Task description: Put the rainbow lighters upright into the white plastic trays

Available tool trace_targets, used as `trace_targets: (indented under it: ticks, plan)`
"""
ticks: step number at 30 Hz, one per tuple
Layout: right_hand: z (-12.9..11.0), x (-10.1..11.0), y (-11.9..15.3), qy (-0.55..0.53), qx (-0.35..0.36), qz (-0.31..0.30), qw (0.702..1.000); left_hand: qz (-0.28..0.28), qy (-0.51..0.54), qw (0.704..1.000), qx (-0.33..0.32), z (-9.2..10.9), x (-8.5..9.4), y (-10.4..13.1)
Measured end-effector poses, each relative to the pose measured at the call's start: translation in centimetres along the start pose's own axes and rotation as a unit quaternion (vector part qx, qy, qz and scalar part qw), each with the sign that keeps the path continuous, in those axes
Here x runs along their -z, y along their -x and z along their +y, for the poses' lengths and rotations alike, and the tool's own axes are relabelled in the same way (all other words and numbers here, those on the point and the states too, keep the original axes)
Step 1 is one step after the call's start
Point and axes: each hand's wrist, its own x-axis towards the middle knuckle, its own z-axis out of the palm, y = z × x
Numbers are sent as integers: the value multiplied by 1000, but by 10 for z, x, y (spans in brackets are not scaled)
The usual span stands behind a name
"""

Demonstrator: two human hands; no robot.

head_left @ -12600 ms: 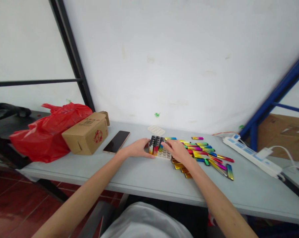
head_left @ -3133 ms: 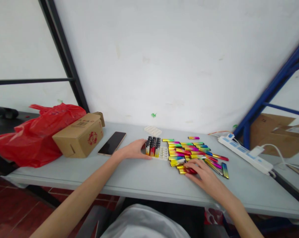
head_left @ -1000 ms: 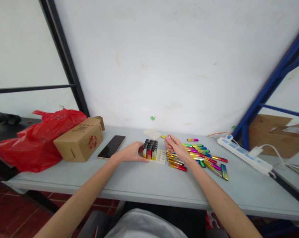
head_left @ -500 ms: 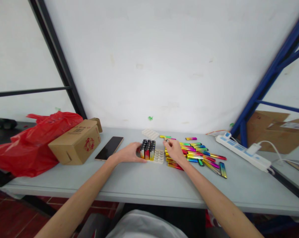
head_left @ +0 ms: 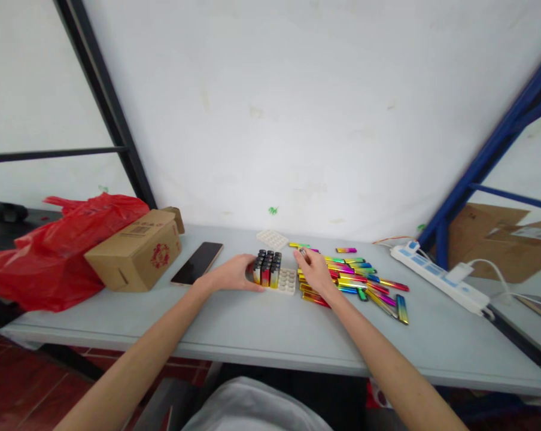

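While our left hand [head_left: 240, 272] is spread in a C shape around the left side of the upright lighters with black tops [head_left: 267, 268], our right hand [head_left: 314, 270] is pinching a small thing with a metallic end [head_left: 303, 252] between thumb and fingers. We judge it to be one more lighter, but its body is mostly hidden by the fingers, so its colour we cannot tell. It is held above the worktop [head_left: 252, 323], just beside the off-white moulded tray [head_left: 287, 280].

The upright lighters stand close together in the left part of this tray, and the round cups in its right part are without lighters. To the right of the tray lie the loose lighters in shiny rainbow colours [head_left: 353, 275], many of them crossing one another. A second off-white tray with cups [head_left: 273, 239] lies flat behind, near the wall.

As we understand it, the step in hand is the setting of lighters one by one into the cups. The next move calls for keeping the held one vertical, its base directly over a free cup beside the filled rows, and lowering it gently. Our left hand should steady the group, because a push from the side could tip the neighbours.
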Motion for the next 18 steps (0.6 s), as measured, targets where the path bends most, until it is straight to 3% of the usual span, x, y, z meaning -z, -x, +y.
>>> trace_targets:
  ticks: [4, 8, 13, 18]
  plan:
    - [4, 5, -1, -21, 28, -71, 997, -8, 8, 1000, 4, 0, 0, 0]
    - [7, 8, -1, 58, 90, -83, 991, -5, 8, 1000, 11, 0, 0, 1]
    - [7, 5, 1, 80, 43, -87, 992, -13, 4, 1000, 8, -2, -2, 0]
    - [10, -4, 1, 107, 74, -137, 982, -13, 15, 1000, 5, -3, -3, 0]
